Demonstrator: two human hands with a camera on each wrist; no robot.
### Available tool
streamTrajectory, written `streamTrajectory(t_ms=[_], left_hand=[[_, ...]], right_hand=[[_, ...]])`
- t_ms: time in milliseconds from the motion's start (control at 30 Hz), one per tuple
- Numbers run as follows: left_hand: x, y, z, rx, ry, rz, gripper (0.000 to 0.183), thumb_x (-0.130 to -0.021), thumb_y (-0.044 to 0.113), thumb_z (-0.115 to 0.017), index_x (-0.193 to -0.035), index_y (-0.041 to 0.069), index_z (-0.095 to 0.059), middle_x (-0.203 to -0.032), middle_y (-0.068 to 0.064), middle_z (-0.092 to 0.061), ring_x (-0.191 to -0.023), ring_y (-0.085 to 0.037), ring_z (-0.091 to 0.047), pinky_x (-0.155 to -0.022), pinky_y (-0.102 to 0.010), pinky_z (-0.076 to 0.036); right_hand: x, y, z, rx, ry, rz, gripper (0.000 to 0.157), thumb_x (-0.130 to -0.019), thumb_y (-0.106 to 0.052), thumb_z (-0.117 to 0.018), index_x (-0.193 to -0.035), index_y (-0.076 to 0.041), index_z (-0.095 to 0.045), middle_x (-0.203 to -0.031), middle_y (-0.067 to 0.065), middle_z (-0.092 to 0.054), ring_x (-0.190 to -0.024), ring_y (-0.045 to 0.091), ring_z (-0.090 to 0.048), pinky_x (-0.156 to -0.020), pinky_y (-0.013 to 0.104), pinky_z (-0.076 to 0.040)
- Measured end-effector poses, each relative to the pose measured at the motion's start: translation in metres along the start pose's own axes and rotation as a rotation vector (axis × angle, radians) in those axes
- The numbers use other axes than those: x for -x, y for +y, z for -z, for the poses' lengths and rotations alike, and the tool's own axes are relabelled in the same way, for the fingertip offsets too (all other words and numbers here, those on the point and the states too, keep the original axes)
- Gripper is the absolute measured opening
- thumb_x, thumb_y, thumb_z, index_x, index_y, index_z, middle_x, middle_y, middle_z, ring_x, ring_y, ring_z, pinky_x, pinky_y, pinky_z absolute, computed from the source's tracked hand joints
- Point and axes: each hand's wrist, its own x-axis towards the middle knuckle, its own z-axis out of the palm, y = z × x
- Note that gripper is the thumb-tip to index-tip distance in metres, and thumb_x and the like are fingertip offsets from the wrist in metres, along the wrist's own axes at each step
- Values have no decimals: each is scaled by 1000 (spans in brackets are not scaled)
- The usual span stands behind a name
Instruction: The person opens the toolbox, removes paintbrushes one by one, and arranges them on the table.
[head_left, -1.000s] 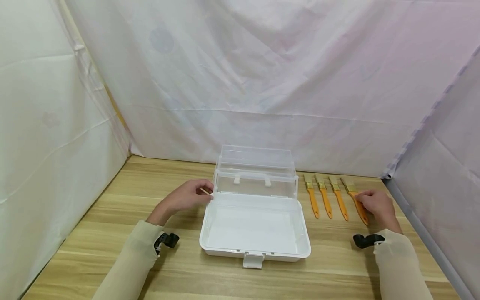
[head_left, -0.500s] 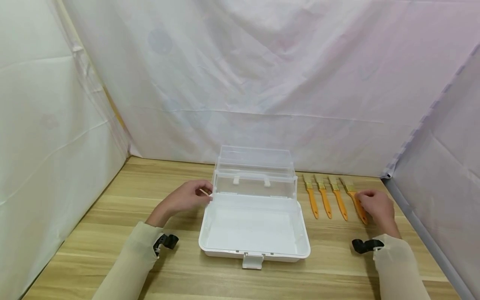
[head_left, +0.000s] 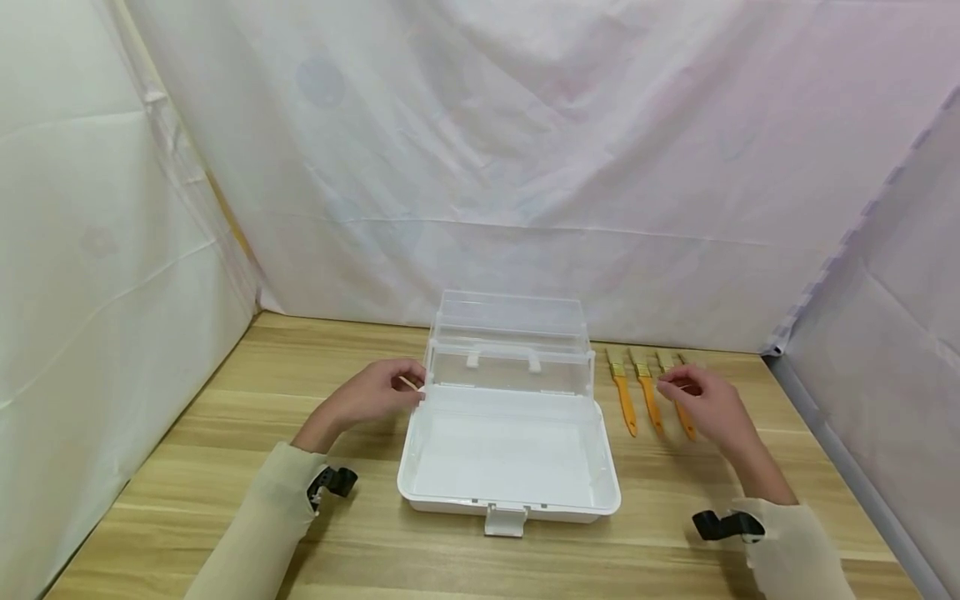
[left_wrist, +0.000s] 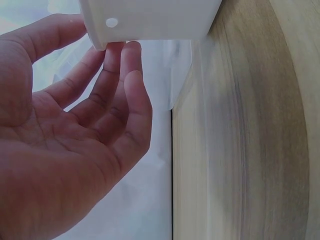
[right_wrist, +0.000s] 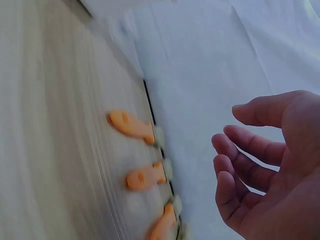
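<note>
A white plastic storage box (head_left: pixel 510 454) lies with its clear lid (head_left: pixel 513 317) tipped back and its front latch (head_left: pixel 506 521) hanging down. My left hand (head_left: pixel 367 393) grips the box's rear left corner. Thumb and fingertips meet at the white rim (left_wrist: pixel 150 22) in the left wrist view. To the right of the box lie several flat paintbrushes (head_left: pixel 624 392) with orange handles. My right hand (head_left: pixel 712 410) hovers over the right-hand ones, fingers loosely bent and nothing between them. It hides most of the rightmost brush. Orange handles (right_wrist: pixel 145 177) show apart from the fingers in the right wrist view.
The wood-grain table (head_left: pixel 337 542) runs back to a pale fabric sheet (head_left: pixel 510 167) close behind the lid. More sheets hang at the left (head_left: pixel 75 250) and right (head_left: pixel 885 333). Black wrist straps with camera mounts (head_left: pixel 727 525) sit over both sleeves.
My right hand has left the rightmost brush and moved left over its neighbours. The brushes stay in their row. My left hand and the box have not visibly moved.
</note>
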Motion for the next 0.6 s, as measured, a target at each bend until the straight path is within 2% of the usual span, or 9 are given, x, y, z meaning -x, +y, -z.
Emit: streamTrajectory(t_ms=[233, 367, 500, 600], left_hand=[[2, 0, 0, -22, 14, 7, 18, -104, 11, -72, -120, 3, -71, -115, -8, -71, -107, -26, -71, -90, -40, -59], [7, -3, -1, -59, 35, -11, 17, -105, 13, -72, -120, 5, -72, -116, -8, -73, -106, -25, -72, -88, -39, -60], [21, -7, 1, -121, 89, -17, 20, -107, 18, -70, -124, 8, -74, -120, -6, -74, -107, -24, -72, -88, -41, -60], [38, -11, 5, -179, 157, -37, 24, -109, 18, -70, -129, 6, -73, -124, -8, -74, -111, -27, -72, -91, -46, -61]], right_hand=[[18, -25, -13, 11, 17, 179, 21, -109, -24, -73, -119, -6, -74, -104, 3, -74, -96, 23, -69, -73, 30, -57], [28, -30, -15, 44, 45, 265, 19, -105, -19, -78, -118, -5, -74, -105, 2, -75, -96, 25, -72, -75, 30, -60], [37, -28, -12, 111, 15, 321, 30, -103, -22, -80, -127, -6, -74, -119, 5, -75, -107, 33, -71, -81, 45, -60], [46, -25, -6, 149, -41, 329, 42, -105, -26, -79, -139, -5, -69, -133, 12, -71, -123, 41, -65, -95, 60, -55]])
